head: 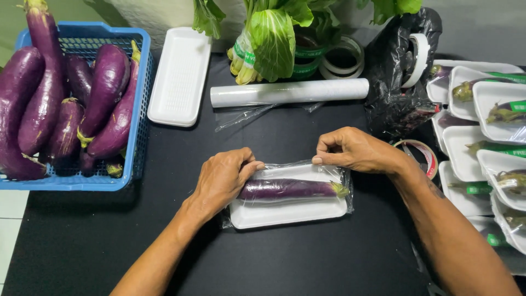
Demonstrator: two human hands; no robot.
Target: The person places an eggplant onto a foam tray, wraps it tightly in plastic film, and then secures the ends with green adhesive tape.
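A purple eggplant [287, 189] lies lengthwise on a white foam tray [285, 215] in the middle of the black table, under clear cling film [285, 167]. My left hand [222, 178] rests over the eggplant's left end and pinches the film at the tray's far edge. My right hand [356, 149] pinches the same film edge at the tray's far right. Both hands grip the film.
A blue basket [139, 98] of several purple eggplants stands at the left. An empty white tray [179, 77], a cling film roll [290, 92], leafy greens [274, 38], tape rolls [342, 57] and a black bag [397, 82] lie behind. Wrapped eggplant trays [482, 142] are stacked at the right.
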